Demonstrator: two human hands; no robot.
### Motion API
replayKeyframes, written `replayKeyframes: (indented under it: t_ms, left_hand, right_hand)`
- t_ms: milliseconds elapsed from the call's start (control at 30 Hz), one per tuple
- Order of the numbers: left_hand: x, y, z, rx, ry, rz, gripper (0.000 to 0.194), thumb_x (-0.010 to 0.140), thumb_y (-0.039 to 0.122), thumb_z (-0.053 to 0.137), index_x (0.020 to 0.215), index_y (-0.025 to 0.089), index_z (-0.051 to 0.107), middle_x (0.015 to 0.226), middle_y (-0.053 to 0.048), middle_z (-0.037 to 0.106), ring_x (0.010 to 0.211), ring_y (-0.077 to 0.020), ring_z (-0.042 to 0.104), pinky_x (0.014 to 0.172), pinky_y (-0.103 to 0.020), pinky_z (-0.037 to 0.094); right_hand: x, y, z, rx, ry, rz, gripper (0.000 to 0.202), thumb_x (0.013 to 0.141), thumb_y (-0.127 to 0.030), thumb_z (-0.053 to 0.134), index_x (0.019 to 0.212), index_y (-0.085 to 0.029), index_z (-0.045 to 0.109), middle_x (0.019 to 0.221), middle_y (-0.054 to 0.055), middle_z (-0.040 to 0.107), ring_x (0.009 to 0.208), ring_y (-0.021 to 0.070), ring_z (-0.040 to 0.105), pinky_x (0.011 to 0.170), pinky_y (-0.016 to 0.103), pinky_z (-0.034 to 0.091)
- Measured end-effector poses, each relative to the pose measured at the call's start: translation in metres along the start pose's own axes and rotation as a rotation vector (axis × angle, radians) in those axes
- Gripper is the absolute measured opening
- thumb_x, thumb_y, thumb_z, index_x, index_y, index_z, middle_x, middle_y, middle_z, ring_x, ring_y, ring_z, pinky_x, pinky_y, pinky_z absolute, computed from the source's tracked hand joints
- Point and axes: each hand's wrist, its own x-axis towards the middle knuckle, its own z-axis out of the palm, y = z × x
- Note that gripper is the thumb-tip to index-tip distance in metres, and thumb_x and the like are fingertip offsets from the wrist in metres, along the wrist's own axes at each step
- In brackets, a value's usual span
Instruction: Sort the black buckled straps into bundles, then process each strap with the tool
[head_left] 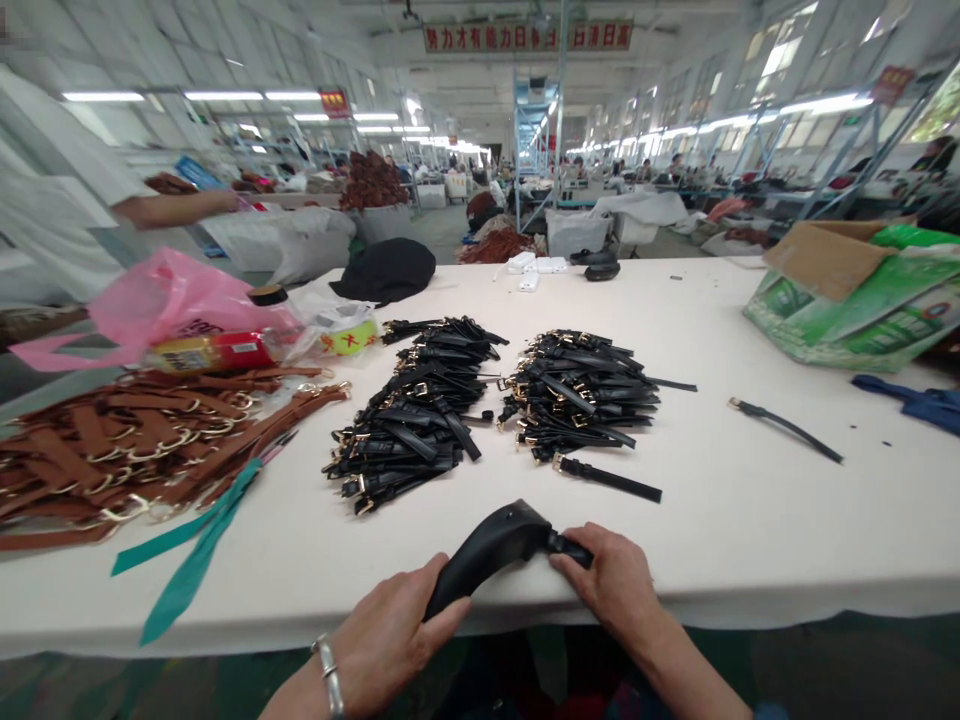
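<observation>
Near the table's front edge, my left hand [401, 620] is closed round the lower end of a wide, curved black piece [491, 545] that looks like leather; its exact kind is unclear. At its other end, my right hand [611, 580] grips a short narrow black strap [566, 548] that meets the wide piece; whether they are joined I cannot tell. A single buckled black strap [611, 478] lies just beyond my hands. Behind it are two heaps of black straps with gold buckles, the left heap [420, 400] and the right heap [581, 390].
Brown straps with metal rings [150, 440] and teal ribbon [202, 550] lie at left, beside a pink bag [172, 300]. A black cap [386, 270] rests at the back. On the right are another strap [787, 428] and a green bag [862, 300]. Another person's arm [176, 208] reaches in far left.
</observation>
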Motion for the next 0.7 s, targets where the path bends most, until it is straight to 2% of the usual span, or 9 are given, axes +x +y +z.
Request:
replayKeyframes:
  t_ms: [100,167,300,400,500,533,600,667,700]
  left_hand:
    - [-0.003,0.0,0.002,0.021,0.008,-0.022,0.034,0.085,0.048,0.037,0.098,0.022,0.055,0.085,-0.005,0.066,0.081,-0.0232,0.061,0.071,-0.03,0.04]
    - [-0.006,-0.002,0.003,0.029,0.012,-0.039,0.035,0.085,0.048,0.037,0.1,0.022,0.056,0.087,-0.005,0.066,0.084,-0.0237,0.06,0.073,-0.03,0.04]
    - [-0.015,-0.008,0.004,-0.003,0.042,-0.06,0.036,0.084,0.049,0.04,0.104,0.024,0.056,0.093,-0.005,0.066,0.089,-0.0234,0.06,0.077,-0.029,0.04]
    - [-0.019,-0.011,0.003,-0.02,0.074,-0.08,0.036,0.083,0.049,0.042,0.105,0.024,0.057,0.09,-0.004,0.067,0.086,-0.023,0.061,0.076,-0.029,0.04]
    - [-0.021,-0.011,0.002,-0.031,0.079,-0.083,0.034,0.084,0.048,0.04,0.101,0.025,0.057,0.084,-0.003,0.066,0.081,-0.0218,0.061,0.074,-0.028,0.04]
    - [-0.022,-0.01,0.002,-0.033,0.078,-0.082,0.033,0.084,0.048,0.039,0.1,0.025,0.058,0.083,-0.002,0.066,0.08,-0.0215,0.062,0.074,-0.027,0.04]
    - [-0.022,-0.008,0.003,-0.036,0.069,-0.085,0.032,0.085,0.047,0.038,0.097,0.024,0.058,0.081,-0.002,0.066,0.078,-0.0211,0.061,0.074,-0.027,0.04]
    - [-0.023,-0.005,0.003,-0.032,0.059,-0.091,0.032,0.085,0.046,0.038,0.096,0.024,0.058,0.079,-0.002,0.065,0.076,-0.0209,0.061,0.074,-0.028,0.041]
    - [-0.023,-0.003,0.004,-0.028,0.057,-0.095,0.032,0.085,0.046,0.038,0.095,0.023,0.058,0.078,-0.002,0.065,0.076,-0.0209,0.061,0.075,-0.028,0.041]
  right_hand:
    - [0.0,0.011,-0.008,0.008,0.001,-0.041,0.02,0.079,-0.038,0.057,0.093,-0.027,0.067,0.087,0.001,0.069,0.083,0.0195,0.064,0.075,0.029,0.045]
    - [0.002,0.033,-0.023,0.0,0.045,-0.054,0.023,0.081,-0.04,0.055,0.094,-0.026,0.067,0.087,0.002,0.069,0.08,0.019,0.064,0.074,0.029,0.046]
    - [0.016,0.111,-0.084,-0.132,0.237,0.052,0.033,0.081,-0.051,0.051,0.097,-0.027,0.066,0.093,0.004,0.07,0.079,0.0222,0.064,0.07,0.033,0.048]
    - [0.032,0.177,-0.139,-0.32,0.36,0.245,0.045,0.073,-0.062,0.054,0.095,-0.026,0.069,0.093,0.009,0.07,0.075,0.028,0.063,0.061,0.037,0.045]
    - [0.048,0.214,-0.172,-0.475,0.396,0.352,0.049,0.076,-0.06,0.053,0.102,-0.021,0.068,0.096,0.018,0.067,0.08,0.0327,0.062,0.062,0.042,0.042]
    - [0.053,0.215,-0.174,-0.506,0.413,0.354,0.049,0.076,-0.056,0.054,0.104,-0.018,0.067,0.099,0.021,0.066,0.085,0.034,0.061,0.065,0.043,0.042]
    - [0.061,0.198,-0.162,-0.507,0.439,0.272,0.045,0.077,-0.048,0.056,0.106,-0.015,0.065,0.107,0.022,0.063,0.097,0.0348,0.057,0.076,0.046,0.042]
    - [0.067,0.16,-0.134,-0.413,0.406,0.09,0.04,0.079,-0.041,0.056,0.11,-0.016,0.062,0.113,0.016,0.061,0.105,0.0317,0.054,0.086,0.045,0.04]
    - [0.069,0.136,-0.116,-0.31,0.33,-0.017,0.038,0.08,-0.039,0.054,0.112,-0.018,0.06,0.113,0.013,0.061,0.104,0.0279,0.055,0.088,0.042,0.041]
